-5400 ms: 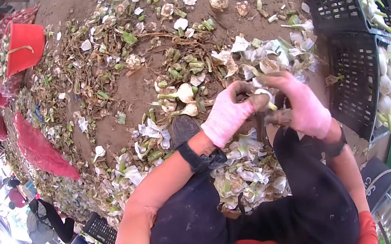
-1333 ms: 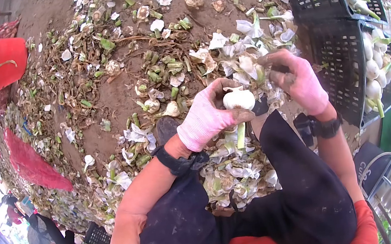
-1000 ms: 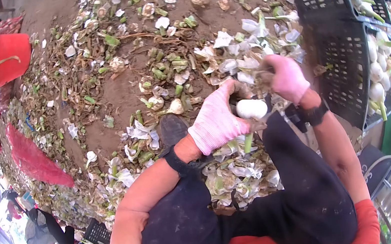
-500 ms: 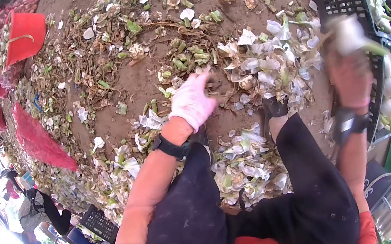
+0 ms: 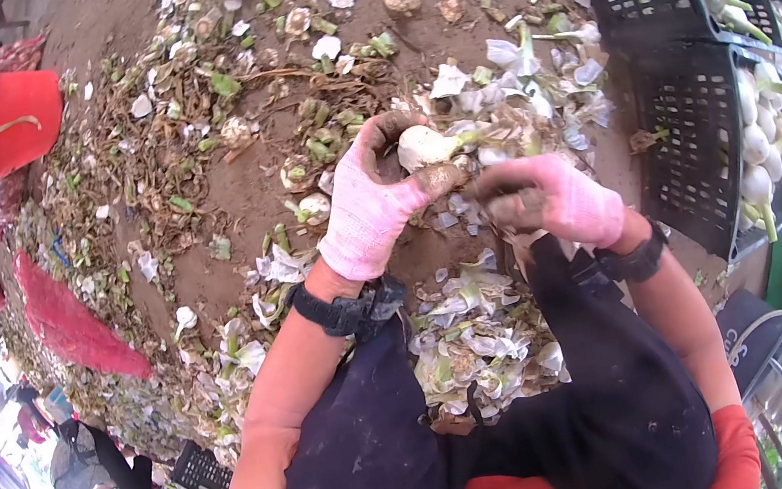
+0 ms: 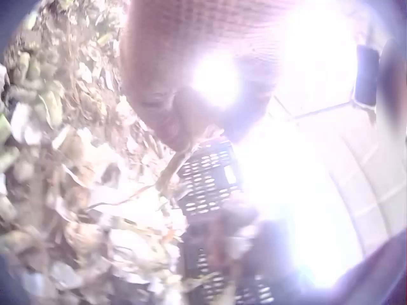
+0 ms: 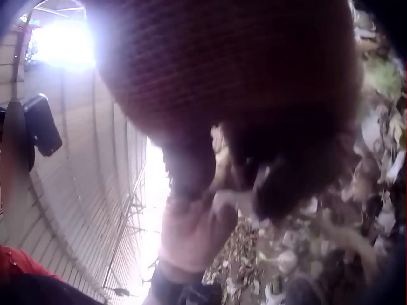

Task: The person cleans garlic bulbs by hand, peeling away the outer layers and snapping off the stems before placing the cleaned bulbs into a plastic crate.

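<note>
In the head view my left hand, in a pink glove with dirty fingertips, grips a white garlic bulb between thumb and fingers. Its pale green stem points right, towards loose papery husk. My right hand, gloved alike, is just below and right of the stem, fingers bent close to the left thumb. I cannot tell whether it pinches anything. Both wrist views are glary or dark; in the right wrist view the left hand shows beyond the right hand's dark fingers.
Black crates of peeled garlic stand at the right. Husks and cut stems are heaped between the knees and strewn over the soil. A red bucket and a red mesh sack lie at the left.
Half a second ago the right hand carried a garlic bulb at the crate; now it is back beside the left hand, without that bulb. The left hand has lifted another garlic bulb off the ground.
</note>
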